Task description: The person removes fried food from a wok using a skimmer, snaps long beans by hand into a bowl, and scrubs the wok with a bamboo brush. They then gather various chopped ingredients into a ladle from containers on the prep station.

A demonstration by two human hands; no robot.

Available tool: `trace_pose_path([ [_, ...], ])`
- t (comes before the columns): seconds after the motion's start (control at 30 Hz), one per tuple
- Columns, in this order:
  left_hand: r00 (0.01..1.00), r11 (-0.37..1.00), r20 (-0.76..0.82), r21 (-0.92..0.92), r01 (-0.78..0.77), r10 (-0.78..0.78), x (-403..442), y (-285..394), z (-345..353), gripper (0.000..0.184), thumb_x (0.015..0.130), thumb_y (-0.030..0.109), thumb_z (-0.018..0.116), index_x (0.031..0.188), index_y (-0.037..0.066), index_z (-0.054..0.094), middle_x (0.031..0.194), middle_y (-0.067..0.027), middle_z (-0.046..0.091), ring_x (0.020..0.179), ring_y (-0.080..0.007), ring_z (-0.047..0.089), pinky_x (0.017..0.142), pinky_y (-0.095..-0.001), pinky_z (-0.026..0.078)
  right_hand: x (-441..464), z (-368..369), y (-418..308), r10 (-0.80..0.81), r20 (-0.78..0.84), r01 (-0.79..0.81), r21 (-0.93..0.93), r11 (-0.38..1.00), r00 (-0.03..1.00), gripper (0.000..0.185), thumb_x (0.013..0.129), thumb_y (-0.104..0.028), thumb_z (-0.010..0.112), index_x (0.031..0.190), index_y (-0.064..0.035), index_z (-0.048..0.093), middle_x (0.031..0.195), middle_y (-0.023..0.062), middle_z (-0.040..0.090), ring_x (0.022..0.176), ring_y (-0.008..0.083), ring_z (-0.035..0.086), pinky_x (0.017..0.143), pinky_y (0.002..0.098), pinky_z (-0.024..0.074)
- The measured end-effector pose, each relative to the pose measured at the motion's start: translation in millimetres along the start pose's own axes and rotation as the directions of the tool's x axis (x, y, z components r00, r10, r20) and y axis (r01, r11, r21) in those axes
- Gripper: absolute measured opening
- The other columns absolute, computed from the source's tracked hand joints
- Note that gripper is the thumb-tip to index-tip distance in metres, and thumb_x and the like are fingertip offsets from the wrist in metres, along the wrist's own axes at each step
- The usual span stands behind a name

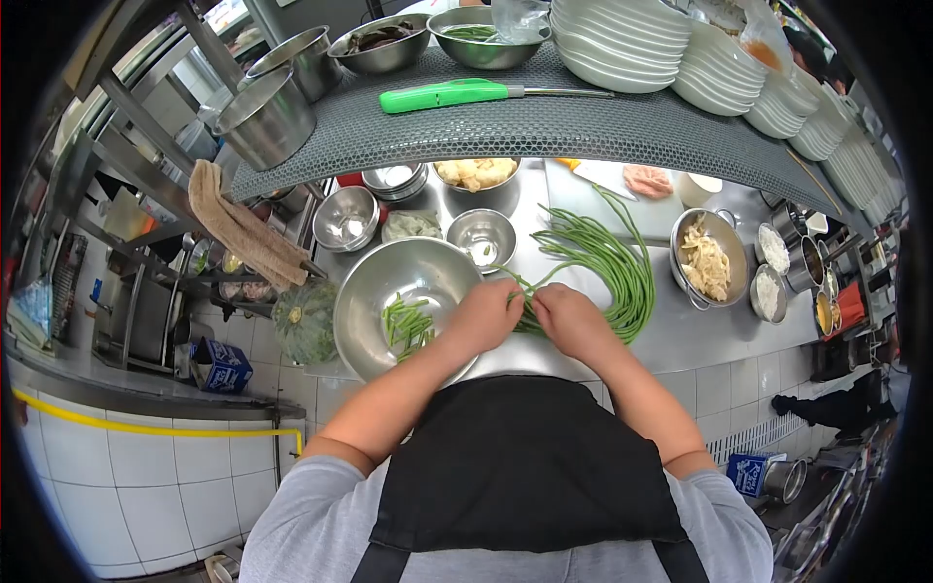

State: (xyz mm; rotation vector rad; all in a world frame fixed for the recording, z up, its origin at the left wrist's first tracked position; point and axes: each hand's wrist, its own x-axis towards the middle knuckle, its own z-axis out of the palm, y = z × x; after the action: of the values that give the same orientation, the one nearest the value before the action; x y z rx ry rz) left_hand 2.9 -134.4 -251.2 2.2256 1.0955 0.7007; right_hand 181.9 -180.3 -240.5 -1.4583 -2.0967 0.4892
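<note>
A curved bundle of long green string beans (634, 282) lies on the steel counter. My left hand (489, 313) is closed at the near left end of the bundle, pinching a string bean over the right rim of a big steel bowl (362, 296). Close beside it, my right hand (573, 321) is also closed on string bean at the bundle's edge; its fingertips are partly hidden. Short bean pieces (408, 325) rest in the bottom of the big bowl. Just behind my left hand stands a small steel bowl (482, 233) with a bit of green at its rim.
A green pumpkin (303, 321) sits left of the big bowl. To the right, a steel colander (737, 238) holds pale pieces. Behind are a cutting board (583, 199) and raw meat (645, 181). Overhead, a shelf (428, 136) carries a green lighter (447, 94) and stacked white dishes (622, 44).
</note>
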Motion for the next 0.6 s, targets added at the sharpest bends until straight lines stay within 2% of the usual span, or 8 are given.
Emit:
trace_pose_path([
  [0.1,0.986,0.991,-0.158,0.114,0.065,-0.046,1,8,6,0.019,0.088,0.015,0.055,0.094,-0.002,0.061,0.085,-0.0267,0.061,0.078,-0.0458,0.058,0.070,-0.0453,0.049,0,6,-8,0.051,-0.028,-0.051,0.026,0.998,0.998,0.013,0.087,-0.012,0.055,0.089,0.0004,0.060,0.086,0.0212,0.062,0.081,0.0385,0.061,0.073,0.0476,0.0487],
  [0.23,0.966,0.973,-0.243,0.183,0.138,-0.091,12,-24,6,0.019,0.091,0.016,0.054,0.094,-0.002,0.060,0.079,-0.0205,0.064,0.072,-0.0351,0.063,0.067,-0.0412,0.050,-3,4,-16,0.081,-0.023,-0.080,0.022,0.997,0.996,0.013,0.087,-0.012,0.056,0.090,-0.0002,0.061,0.086,0.0215,0.062,0.080,0.0388,0.061,0.073,0.0474,0.0490],
  [0.27,0.969,0.952,-0.030,-0.197,0.235,-0.245,13,-26,2,0.019,0.092,0.017,0.054,0.093,-0.001,0.059,0.078,-0.0158,0.064,0.070,-0.0277,0.063,0.065,-0.0373,0.050,-3,1,-15,0.098,0.002,-0.098,0.016,0.995,0.995,0.014,0.087,-0.012,0.056,0.091,-0.0001,0.061,0.086,0.0212,0.062,0.080,0.0387,0.061,0.074,0.0469,0.0491],
  [0.3,0.927,0.770,0.224,-0.516,0.375,-0.301,12,-26,-1,0.019,0.094,0.018,0.054,0.092,0.000,0.059,0.077,-0.0110,0.064,0.068,-0.0203,0.062,0.063,-0.0334,0.051,-3,0,-14,0.115,0.029,-0.116,0.013,0.993,0.993,0.014,0.087,-0.012,0.057,0.091,-0.0001,0.062,0.085,0.0209,0.062,0.081,0.0385,0.061,0.074,0.0465,0.0492],
  [0.33,0.925,0.769,0.224,-0.515,0.379,-0.306,9,-24,-2,0.019,0.094,0.018,0.054,0.092,0.000,0.059,0.077,-0.0110,0.064,0.068,-0.0203,0.062,0.063,-0.0334,0.051,-3,2,-12,0.114,0.031,-0.115,0.016,0.993,0.993,0.014,0.087,-0.012,0.057,0.091,-0.0001,0.062,0.085,0.0209,0.062,0.081,0.0385,0.061,0.074,0.0465,0.0492],
  [0.4,0.829,0.585,0.503,-0.606,0.540,-0.245,9,-15,-6,0.019,0.096,0.020,0.055,0.091,0.002,0.059,0.076,-0.0036,0.062,0.067,-0.0097,0.058,0.063,-0.0255,0.049,0,4,-3,0.040,0.041,-0.041,0.043,0.998,0.998,0.014,0.086,-0.013,0.059,0.092,-0.0008,0.063,0.084,0.0196,0.061,0.083,0.0370,0.061,0.074,0.0448,0.0489],
  [0.53,0.835,0.569,0.493,-0.625,0.534,-0.242,9,-34,1,0.016,0.094,0.019,0.056,0.092,0.004,0.060,0.076,-0.0043,0.063,0.067,-0.0111,0.060,0.064,-0.0236,0.049,2,-7,11,0.032,0.074,-0.040,0.120,0.992,0.997,0.015,0.085,-0.013,0.061,0.093,-0.0004,0.063,0.086,0.0180,0.061,0.082,0.0360,0.060,0.074,0.0426,0.0475],
  [0.6,0.794,0.466,0.547,-0.648,0.602,-0.265,7,-29,-8,0.016,0.093,0.017,0.055,0.095,0.002,0.060,0.075,-0.0057,0.062,0.064,-0.0130,0.060,0.061,-0.0233,0.048,-1,-14,15,0.028,0.125,-0.040,0.095,0.995,0.992,0.014,0.085,-0.012,0.062,0.091,-0.0001,0.064,0.087,0.0168,0.061,0.082,0.0352,0.060,0.074,0.0415,0.0477],
])
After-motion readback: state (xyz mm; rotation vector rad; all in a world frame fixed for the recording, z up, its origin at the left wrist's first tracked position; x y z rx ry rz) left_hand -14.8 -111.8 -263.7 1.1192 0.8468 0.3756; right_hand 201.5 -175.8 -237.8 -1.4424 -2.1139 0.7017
